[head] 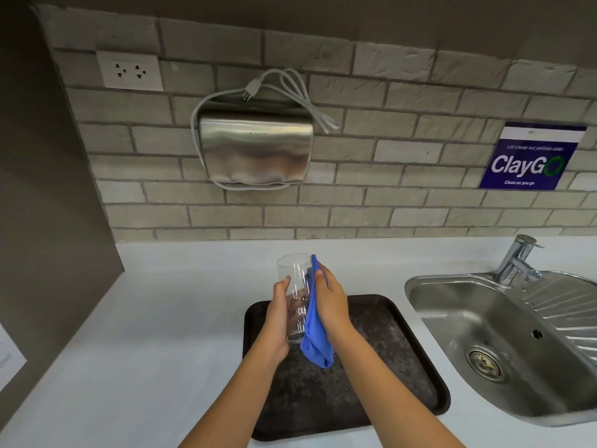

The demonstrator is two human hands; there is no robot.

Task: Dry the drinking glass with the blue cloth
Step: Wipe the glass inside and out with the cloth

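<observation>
A dark tray (403,360) is lying on the white counter (168,318), a steel sink (452,321) just beside it. Above the tray, the drinking glass (295,286) is being gripped by the left hand (279,321); the blue cloth (315,331) is being pressed against its side by the right hand (331,302)

Tray (400,376) on counter (168,318), left of sink (458,321). Faucet (517,260) at sink's rear edge. Above tray – drinking glass (292,286), mouth tilted away toward wall, held in left hand (279,321) on its left side. Cloth (315,334) between glass and right hand (329,302), pressed against glass's right side, tail hanging below glass base. On wall behind counter – dryer unit (256,150) centre, cord (300,92) draped over its top; outlet (129,71) upper left; sign (529,158) right, above sink.
</observation>
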